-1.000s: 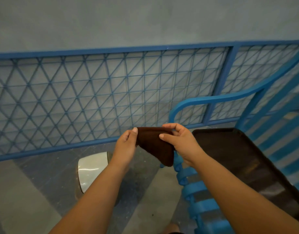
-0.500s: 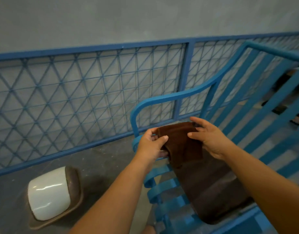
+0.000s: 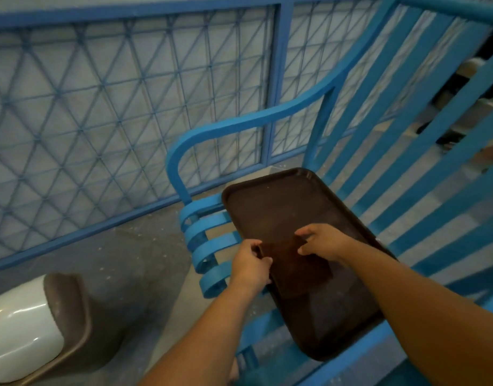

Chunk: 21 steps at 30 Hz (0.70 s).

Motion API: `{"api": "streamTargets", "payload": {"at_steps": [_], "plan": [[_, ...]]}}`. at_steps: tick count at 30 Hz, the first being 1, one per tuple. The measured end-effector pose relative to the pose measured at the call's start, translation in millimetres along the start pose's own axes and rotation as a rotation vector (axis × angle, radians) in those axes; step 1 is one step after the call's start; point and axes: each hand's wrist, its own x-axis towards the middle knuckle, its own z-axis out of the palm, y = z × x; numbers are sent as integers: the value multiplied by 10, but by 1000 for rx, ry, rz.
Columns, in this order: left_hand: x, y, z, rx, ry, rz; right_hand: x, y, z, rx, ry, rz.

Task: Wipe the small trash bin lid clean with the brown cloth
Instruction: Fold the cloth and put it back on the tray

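Blue bench (image 3: 212,243); tray (image 3: 284,207); both hands (image 3: 250,264) (image 3: 323,240) pinch brown cloth (image 3: 295,266) flat.

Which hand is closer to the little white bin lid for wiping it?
The left hand. It already pinches the brown cloth, and the bin lid sits on its side; the right hand is farther away.

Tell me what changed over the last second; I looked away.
Both hands, left hand and right hand, brought the brown cloth down from mid-air over the brown tray on the blue bench. Unchanged: both pinch the cloth; the white-lidded bin sits untouched.
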Motion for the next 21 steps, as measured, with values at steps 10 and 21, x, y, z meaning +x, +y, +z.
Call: {"api": "streamTargets", "payload": {"at_steps": [10, 21], "plan": [[86, 21, 40, 676, 272, 577, 191, -34, 8, -360, 241, -180], [41, -107, 204, 1367, -90, 345, 78, -247, 57, -776, -129, -178]]}}
